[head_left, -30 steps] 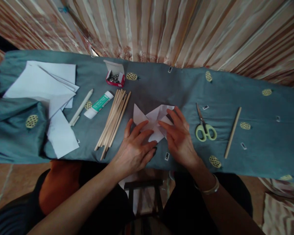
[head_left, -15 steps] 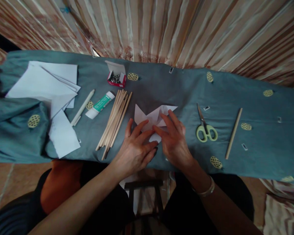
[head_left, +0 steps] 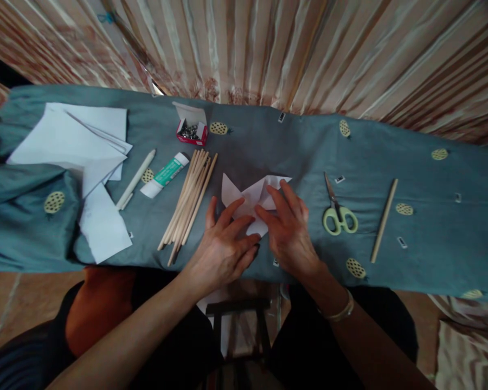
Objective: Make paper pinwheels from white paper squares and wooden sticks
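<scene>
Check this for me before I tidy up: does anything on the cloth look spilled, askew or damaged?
Nothing spilled or damaged. One stick lies alone right of the scissors, apart from the bundle; the box stands open; the sheets at left overlap loosely. The left hand and right hand rest on the folded paper.

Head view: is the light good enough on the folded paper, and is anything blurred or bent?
Head view: dim overall, no glare; the folded paper is the brightest patch, and its edges read clearly between the left hand and right hand. Head view: wide-angle bend curves the cloth-covered table and fans the curtain stripes; the corners look soft, and the scissors are legible.
</scene>
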Demonstrator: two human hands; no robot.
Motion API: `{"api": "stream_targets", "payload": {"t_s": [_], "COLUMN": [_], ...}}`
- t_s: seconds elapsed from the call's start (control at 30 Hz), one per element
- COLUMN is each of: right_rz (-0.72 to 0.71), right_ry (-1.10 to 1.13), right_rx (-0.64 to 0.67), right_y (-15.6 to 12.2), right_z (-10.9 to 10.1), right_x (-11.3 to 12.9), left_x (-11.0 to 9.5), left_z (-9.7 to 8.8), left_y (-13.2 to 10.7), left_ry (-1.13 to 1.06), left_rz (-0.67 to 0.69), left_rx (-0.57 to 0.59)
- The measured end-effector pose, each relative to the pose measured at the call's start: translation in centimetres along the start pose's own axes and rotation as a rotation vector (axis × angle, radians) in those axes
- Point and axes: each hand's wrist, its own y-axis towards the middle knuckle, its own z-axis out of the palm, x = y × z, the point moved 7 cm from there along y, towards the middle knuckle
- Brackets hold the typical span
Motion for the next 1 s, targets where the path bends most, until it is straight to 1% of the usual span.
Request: {"api": "stream_targets", "payload": {"t_s": [0.1,0.23,0.33,0.4,0.5,0.6,0.7,0.87,1.0], "right_rz": [0.050,0.215,0.322,0.355,0.314,0.167,0.029,-0.017,-0.010], "right_ry": [0.129,0.262,0.284,0.288,0.257,0.197,0.181,0.120,0.114], "right_rx": [0.005,-0.007,-0.035,-0.036,-0.061,-0.095,-0.033,0.097,0.160], "right_y": [0.3,0.8,0.8,0.8,1.0,1.2,1.1,0.8,0.6], "right_z": [-1.1,-2.5,-2.5,-2.2,-2.3,-2.9,-2.7,-1.5,-1.1], "right_x": [-0.7,-2.6,-3.6,-3.8,-3.2,-2.0,-0.8,-0.2,-0.1], "left_x": [0.0,0.1,0.1,0.1,0.1,0.1,0.0,0.0,0.1], "left_z": [0.0,0.0,0.0,0.0,0.0,0.0,0.0,0.0,-0.1], "left_y": [0.0,0.0,0.0,0.1,0.1,0.0,0.0,0.0,0.0], "left_ry": [0.014,0.005,0.016,0.026,0.016,-0.011,-0.015,-0.036,-0.067], "left_rz": [-0.006,-0.045,-0.053,-0.049,-0.046,-0.045,-0.041,-0.035,-0.042], "left_rx": [0.017,0.064,0.079,0.068,0.059,0.065,0.054,0.042,0.033]}}
